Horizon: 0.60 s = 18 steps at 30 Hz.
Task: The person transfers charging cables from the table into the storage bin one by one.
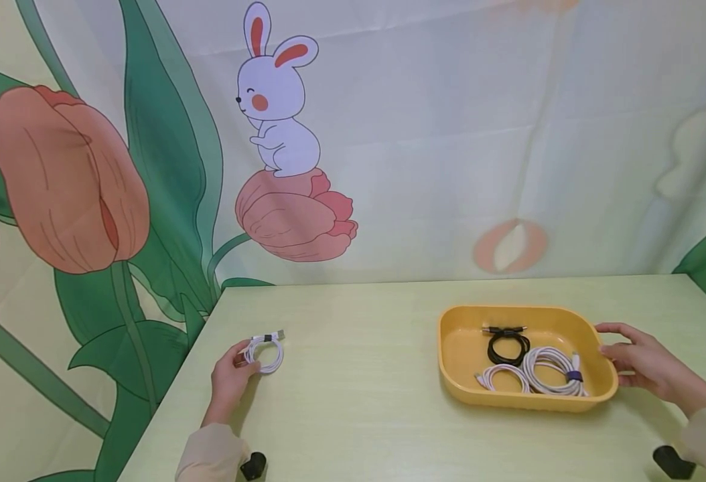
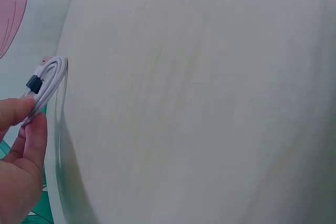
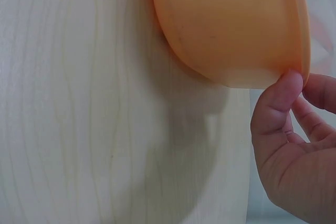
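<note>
Two hands at a table, with coiled cables.
Left hand (image 1: 230, 376) pinches a white cable coil (image 1: 265, 352), left of the yellow tray (image 1: 455, 335); right hand (image 1: 645, 365) grips its rim, steadying it.

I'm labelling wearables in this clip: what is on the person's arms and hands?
Both hands, left hand and right hand, are bare, with no gloves or rings visible. Each forearm wears a pale beige sleeve, and a small black device sits at each wrist.
</note>
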Motion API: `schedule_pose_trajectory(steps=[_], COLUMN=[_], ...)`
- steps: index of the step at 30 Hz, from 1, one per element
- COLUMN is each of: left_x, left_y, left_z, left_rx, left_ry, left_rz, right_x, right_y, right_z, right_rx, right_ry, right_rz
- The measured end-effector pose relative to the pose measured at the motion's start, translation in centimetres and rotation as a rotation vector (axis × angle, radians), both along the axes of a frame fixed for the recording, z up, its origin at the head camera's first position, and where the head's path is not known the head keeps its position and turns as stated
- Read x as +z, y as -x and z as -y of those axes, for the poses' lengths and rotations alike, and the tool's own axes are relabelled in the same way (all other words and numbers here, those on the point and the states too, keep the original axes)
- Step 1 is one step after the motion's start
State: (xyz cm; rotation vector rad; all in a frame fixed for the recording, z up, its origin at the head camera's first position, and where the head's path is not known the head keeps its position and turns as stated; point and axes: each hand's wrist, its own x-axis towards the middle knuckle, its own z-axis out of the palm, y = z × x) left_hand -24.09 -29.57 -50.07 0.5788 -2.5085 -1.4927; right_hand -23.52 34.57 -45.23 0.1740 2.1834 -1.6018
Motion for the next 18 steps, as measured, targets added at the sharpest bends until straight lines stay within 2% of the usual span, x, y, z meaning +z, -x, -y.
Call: schedule_pose_trajectory(steps=[8,18], left_x=[0.4,1.2], left_y=[0.0,0.1], left_z=[-0.4,-1.2], left_rx=[-0.015,-0.053], left_ry=[-0.103,-0.216], left_rz=[-0.017,0.002], right_x=[0.0,0.1], right_y=[0.0,0.0], right_z=[0.0,0.1], right_rx=[-0.003,-0.007], right_ry=[-0.003,-0.008], right_rz=[-0.003,0.0])
